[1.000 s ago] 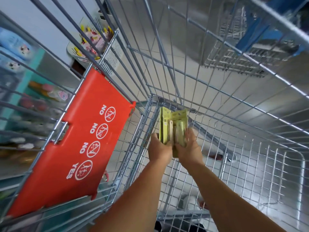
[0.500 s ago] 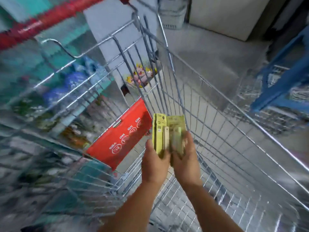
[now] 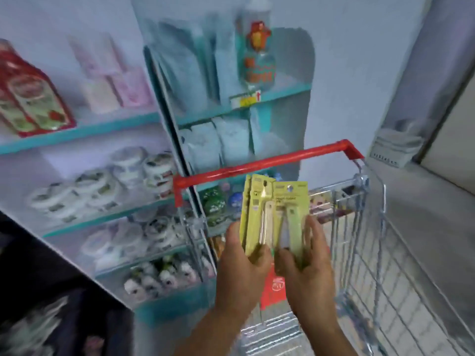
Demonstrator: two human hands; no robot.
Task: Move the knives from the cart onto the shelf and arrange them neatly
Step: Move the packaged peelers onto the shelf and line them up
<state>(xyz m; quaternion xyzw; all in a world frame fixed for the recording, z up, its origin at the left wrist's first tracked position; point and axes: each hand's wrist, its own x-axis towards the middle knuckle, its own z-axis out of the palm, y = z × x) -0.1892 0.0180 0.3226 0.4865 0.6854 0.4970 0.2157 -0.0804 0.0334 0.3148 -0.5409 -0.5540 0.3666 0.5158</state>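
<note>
Both my hands hold a small stack of knives in yellow-green card packs (image 3: 275, 211), upright, above the wire cart (image 3: 372, 253). My left hand (image 3: 244, 263) grips the lower left of the stack, thumb over the front pack. My right hand (image 3: 305, 260) grips the lower right, fingers wrapped over a pale green handle. The packs are fanned slightly, the left ones behind the front one. The shelf (image 3: 108, 124) with teal edges stands to the left and ahead.
The cart's red handle bar (image 3: 257, 168) runs just behind the packs. The shelves carry round white containers (image 3: 102, 186), a red pack (image 3: 28, 93), pale blue packs (image 3: 221, 142) and a bottle (image 3: 258, 60). A grey floor and a white crate (image 3: 393, 147) lie to the right.
My hands have lifted the knife packs out of the cart basket. The view has swung up from the cart's bottom to the shelves. The grip on the packs is the same.
</note>
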